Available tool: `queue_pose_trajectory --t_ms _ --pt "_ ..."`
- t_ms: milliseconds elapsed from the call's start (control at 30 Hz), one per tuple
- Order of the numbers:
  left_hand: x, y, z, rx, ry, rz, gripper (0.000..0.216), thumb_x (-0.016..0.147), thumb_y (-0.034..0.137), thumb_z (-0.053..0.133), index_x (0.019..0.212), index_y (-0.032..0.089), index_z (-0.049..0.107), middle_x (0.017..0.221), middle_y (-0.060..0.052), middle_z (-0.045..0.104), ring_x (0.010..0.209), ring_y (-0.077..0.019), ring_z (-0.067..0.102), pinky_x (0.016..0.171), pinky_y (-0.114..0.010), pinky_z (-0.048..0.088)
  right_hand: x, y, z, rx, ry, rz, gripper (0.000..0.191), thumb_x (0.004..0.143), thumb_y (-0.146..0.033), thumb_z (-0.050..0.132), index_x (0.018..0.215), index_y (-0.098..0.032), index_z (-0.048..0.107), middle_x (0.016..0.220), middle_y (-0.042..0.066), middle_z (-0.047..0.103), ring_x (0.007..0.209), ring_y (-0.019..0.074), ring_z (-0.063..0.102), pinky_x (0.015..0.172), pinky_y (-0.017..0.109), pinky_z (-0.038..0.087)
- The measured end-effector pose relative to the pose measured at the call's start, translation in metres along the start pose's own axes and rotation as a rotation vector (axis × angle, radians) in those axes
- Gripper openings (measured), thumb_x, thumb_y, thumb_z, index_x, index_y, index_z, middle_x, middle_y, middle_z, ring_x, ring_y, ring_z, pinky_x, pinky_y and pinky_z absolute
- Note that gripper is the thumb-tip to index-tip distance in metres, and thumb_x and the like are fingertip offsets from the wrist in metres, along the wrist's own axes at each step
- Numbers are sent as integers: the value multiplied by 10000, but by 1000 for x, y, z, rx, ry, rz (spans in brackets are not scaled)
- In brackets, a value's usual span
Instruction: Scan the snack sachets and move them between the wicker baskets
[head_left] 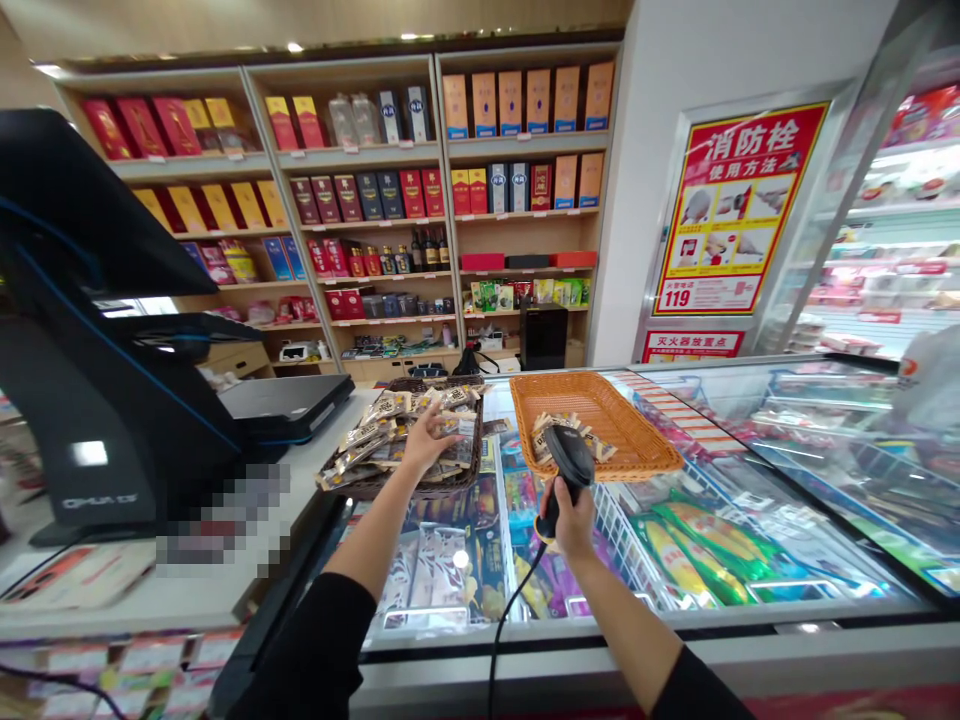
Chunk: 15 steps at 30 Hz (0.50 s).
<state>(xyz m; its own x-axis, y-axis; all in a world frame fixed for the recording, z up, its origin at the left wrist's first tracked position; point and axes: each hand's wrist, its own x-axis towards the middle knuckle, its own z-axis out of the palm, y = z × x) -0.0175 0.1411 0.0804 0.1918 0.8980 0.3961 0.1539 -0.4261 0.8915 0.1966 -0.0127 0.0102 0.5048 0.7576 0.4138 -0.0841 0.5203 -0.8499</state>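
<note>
My left hand (pixel 424 442) is over a dark brown wicker basket (pixel 386 489), its thumb and fingers spread apart. Small wrapped snack packets (pixel 369 436) are heaped in that basket, right under the hand. In my right hand (pixel 574 520) is a black barcode scanner (pixel 571 462), gripped by its handle, with a cable (pixel 512 603) hanging down from it. The scanner's head is in front of an orange wicker basket (pixel 637 430), hiding part of a smaller pile of similar packets (pixel 600 446) inside it.
Both baskets rest on the glass top of a chest freezer (pixel 720 625) holding bagged goods. To the left, a black checkout terminal (pixel 90 430) and a flat dark scale (pixel 289 400) stand on a counter (pixel 262 520). Shelves of boxes (pixel 442 220) line the back wall.
</note>
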Motion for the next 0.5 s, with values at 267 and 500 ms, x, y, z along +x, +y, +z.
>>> queue_pose_trajectory --t_ms 267,500 --pt "25 11 18 100 115 90 418 680 445 707 989 164 694 809 -33 707 810 -197 662 739 -296 525 7 -5 -12 -275 -104 -87 424 827 -507 589 531 -210 524 395 -4 510 367 144 493 427 257 387" --pt "39 -1 68 -138 3 86 496 751 497 625 1103 147 618 959 -85 714 893 -205 668 809 -341 528 9 -12 -8 -250 -209 -2 344 812 -508 614 667 -201 554 378 -52 456 332 114 411 389 232 337"
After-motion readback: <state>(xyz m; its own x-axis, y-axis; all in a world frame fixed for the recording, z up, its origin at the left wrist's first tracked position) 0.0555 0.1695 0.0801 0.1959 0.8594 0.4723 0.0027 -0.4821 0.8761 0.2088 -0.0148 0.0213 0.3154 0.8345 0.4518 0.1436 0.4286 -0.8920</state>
